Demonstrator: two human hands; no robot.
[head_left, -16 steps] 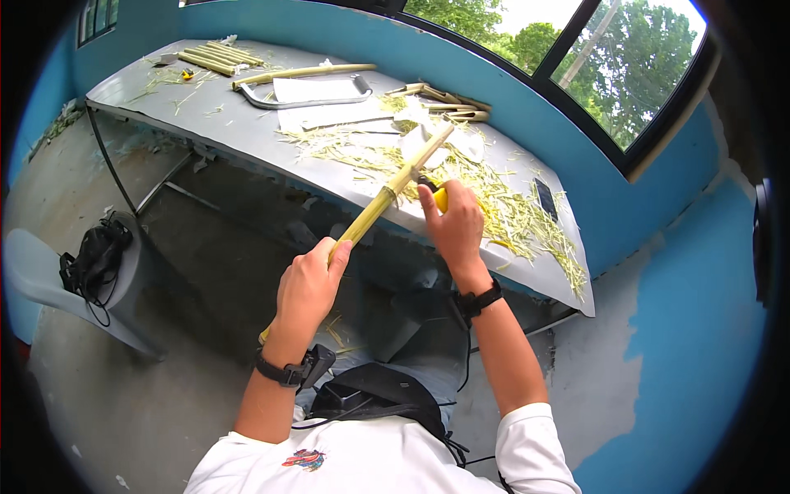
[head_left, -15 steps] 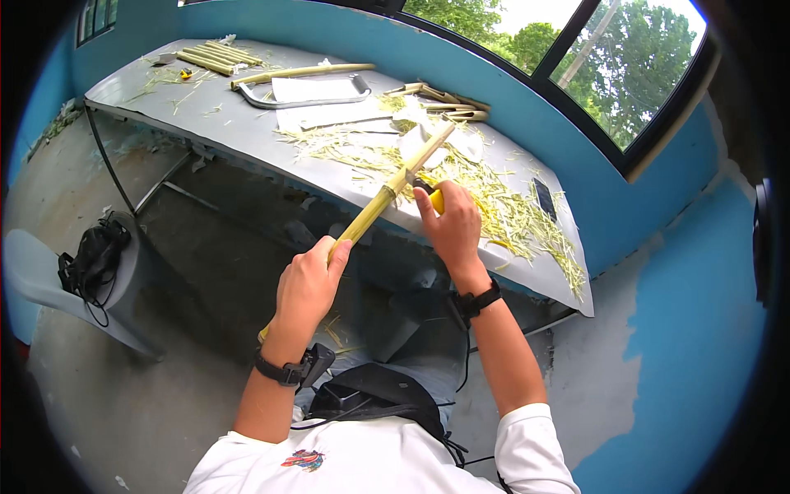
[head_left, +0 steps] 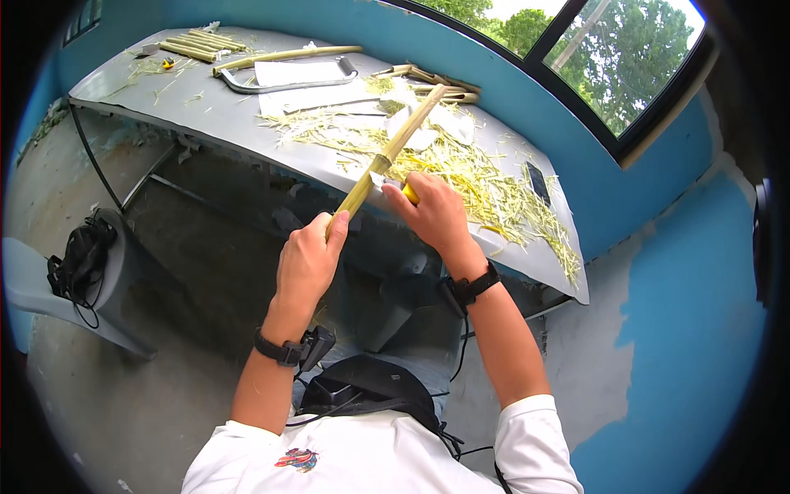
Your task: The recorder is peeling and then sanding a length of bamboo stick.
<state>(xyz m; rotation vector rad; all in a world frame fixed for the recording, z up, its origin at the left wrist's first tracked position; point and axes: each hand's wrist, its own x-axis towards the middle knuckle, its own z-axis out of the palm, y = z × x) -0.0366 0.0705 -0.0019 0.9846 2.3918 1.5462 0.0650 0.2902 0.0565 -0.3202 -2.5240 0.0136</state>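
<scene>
A bamboo pole (head_left: 405, 136) slants up and away over the table's front edge. Around its lower part my left hand (head_left: 309, 255) is closed, thumb lying along the stalk. My right hand (head_left: 436, 210) is wrapped round a yellow-handled knife (head_left: 411, 193), whose blade rests against the pole just below a ringed joint. Most of the handle is hidden by my fingers. Pale green bamboo shavings (head_left: 494, 198) are heaped on the table beyond my right hand.
On the grey table (head_left: 197, 123) lie a bow saw (head_left: 288, 86), several cut bamboo lengths (head_left: 197, 45), split bamboo pieces (head_left: 436, 86) and a phone (head_left: 537, 181). A plastic chair (head_left: 123, 305) with a black bag (head_left: 82, 259) stands at left. Windows (head_left: 613, 74) line the far wall.
My right hand and the knife have slid down the pole toward my left hand, from above the joint to below it. The pole's far end has risen and shifted left.
</scene>
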